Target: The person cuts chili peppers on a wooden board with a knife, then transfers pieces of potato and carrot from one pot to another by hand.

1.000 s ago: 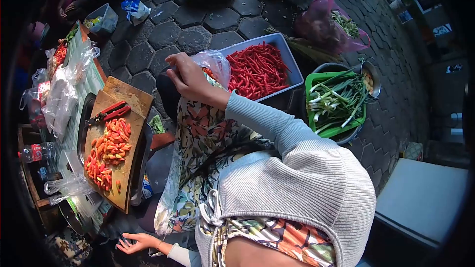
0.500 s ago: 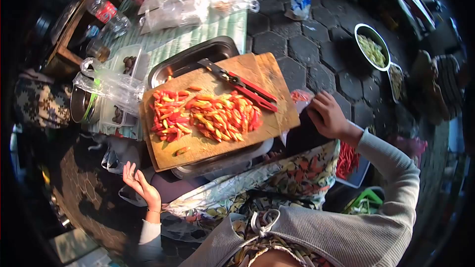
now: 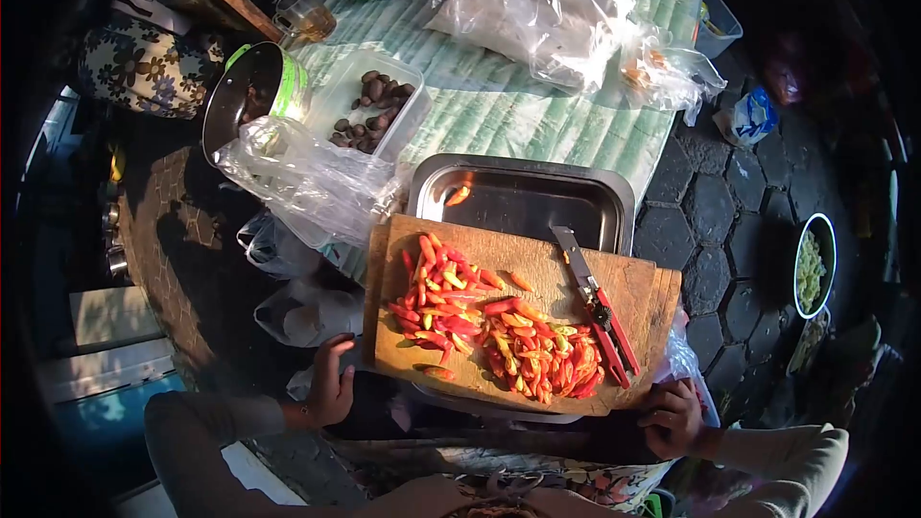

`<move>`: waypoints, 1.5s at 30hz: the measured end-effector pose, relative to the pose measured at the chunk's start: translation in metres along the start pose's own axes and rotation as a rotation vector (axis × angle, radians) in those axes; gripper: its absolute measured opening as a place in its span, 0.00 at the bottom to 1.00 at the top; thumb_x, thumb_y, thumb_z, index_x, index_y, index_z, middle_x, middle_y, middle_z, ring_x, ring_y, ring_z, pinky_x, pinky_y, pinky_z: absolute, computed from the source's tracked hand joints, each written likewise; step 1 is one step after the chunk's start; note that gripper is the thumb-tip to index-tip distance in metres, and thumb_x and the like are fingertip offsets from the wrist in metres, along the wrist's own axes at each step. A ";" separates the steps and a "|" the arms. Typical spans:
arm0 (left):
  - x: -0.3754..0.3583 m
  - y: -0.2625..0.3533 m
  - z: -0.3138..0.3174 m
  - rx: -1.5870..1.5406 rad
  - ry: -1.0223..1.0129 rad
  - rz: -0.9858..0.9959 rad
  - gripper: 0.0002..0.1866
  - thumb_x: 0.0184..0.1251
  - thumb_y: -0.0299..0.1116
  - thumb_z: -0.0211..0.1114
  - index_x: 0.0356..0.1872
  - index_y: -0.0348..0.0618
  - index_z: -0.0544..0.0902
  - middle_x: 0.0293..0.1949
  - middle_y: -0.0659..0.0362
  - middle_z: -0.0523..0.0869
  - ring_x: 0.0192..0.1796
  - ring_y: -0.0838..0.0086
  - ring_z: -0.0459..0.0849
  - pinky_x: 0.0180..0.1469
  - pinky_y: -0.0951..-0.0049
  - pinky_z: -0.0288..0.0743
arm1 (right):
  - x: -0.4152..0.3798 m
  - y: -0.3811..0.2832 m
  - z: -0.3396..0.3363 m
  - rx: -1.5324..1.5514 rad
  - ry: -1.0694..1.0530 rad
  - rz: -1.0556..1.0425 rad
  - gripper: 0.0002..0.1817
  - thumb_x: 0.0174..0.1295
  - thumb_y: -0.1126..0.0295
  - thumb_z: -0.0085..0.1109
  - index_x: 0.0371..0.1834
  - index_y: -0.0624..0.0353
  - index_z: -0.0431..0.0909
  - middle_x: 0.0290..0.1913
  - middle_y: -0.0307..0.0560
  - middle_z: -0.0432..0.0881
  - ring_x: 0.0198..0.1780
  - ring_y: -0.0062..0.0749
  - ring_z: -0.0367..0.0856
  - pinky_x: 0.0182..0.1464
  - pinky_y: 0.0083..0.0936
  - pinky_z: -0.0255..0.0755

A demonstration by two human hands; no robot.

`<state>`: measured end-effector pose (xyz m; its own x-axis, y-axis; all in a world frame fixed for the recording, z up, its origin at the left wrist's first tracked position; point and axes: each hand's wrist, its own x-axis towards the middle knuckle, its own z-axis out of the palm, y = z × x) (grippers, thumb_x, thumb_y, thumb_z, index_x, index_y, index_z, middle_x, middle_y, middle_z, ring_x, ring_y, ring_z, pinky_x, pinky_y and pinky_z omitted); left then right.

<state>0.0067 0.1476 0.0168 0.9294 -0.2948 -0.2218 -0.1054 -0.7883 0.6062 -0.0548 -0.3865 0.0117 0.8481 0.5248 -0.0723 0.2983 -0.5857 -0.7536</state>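
Note:
A wooden cutting board (image 3: 523, 278) lies across a metal tray (image 3: 614, 194). It carries two piles of red and orange chillies, one of whole chillies (image 3: 436, 302) and one that looks cut or split (image 3: 547, 360). On the board's right side rests a red-handled cutting tool (image 3: 595, 302) with a grey blade. My left hand (image 3: 331, 382) is open, fingers apart, just off the board's lower left side. By the lower right corner, my right hand (image 3: 672, 417) is closed with curled fingers. Whatever it may hold is hidden.
A clear plastic box (image 3: 408, 120) of dark brown nuts or seeds, a plastic bag (image 3: 307, 177) and a black pan (image 3: 225, 101) stand left. Bagged goods (image 3: 537, 19) and a glass mug (image 3: 304, 14) are on the green table (image 3: 537, 129). A bowl (image 3: 814, 267) is right.
The view has turned and shifted, so the board appears lower and farther right. My right hand has come down beside the board's near corner. My left hand has moved closer to the board's side.

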 end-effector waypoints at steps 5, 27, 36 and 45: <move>-0.002 0.027 0.008 -0.051 0.085 -0.014 0.22 0.60 0.23 0.52 0.58 0.37 0.66 0.59 0.45 0.68 0.64 0.51 0.65 0.65 0.58 0.55 | -0.013 -0.021 0.010 0.090 0.008 0.094 0.07 0.35 0.71 0.62 0.23 0.49 0.81 0.33 0.35 0.80 0.40 0.36 0.75 0.45 0.42 0.63; -0.184 0.219 -0.122 0.004 0.489 -0.508 0.32 0.50 0.30 0.65 0.59 0.39 0.67 0.60 0.39 0.65 0.55 0.44 0.72 0.54 0.52 0.69 | -0.113 -0.144 0.044 -0.364 0.046 0.860 0.26 0.59 0.54 0.46 0.32 0.74 0.77 0.27 0.66 0.81 0.31 0.59 0.83 0.33 0.47 0.77; -0.209 -0.015 -0.073 0.240 -0.380 -1.419 0.37 0.56 0.54 0.50 0.60 0.33 0.68 0.64 0.44 0.64 0.66 0.54 0.63 0.68 0.58 0.52 | -0.230 -0.286 -0.022 -0.095 0.411 1.276 0.14 0.56 0.65 0.50 0.29 0.67 0.79 0.32 0.64 0.82 0.38 0.57 0.82 0.41 0.45 0.74; -0.247 0.006 -0.143 0.135 0.559 -0.471 0.34 0.41 0.28 0.67 0.54 0.35 0.65 0.55 0.41 0.67 0.61 0.49 0.61 0.63 0.52 0.56 | -0.318 -0.432 0.153 0.207 0.426 1.564 0.13 0.55 0.65 0.51 0.30 0.66 0.79 0.33 0.61 0.83 0.38 0.56 0.82 0.43 0.43 0.74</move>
<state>-0.1726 0.2930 0.1849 0.9244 0.3814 0.0083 0.3400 -0.8334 0.4357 -0.5203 -0.2057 0.2607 0.3139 -0.6854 -0.6570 -0.9491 -0.2465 -0.1962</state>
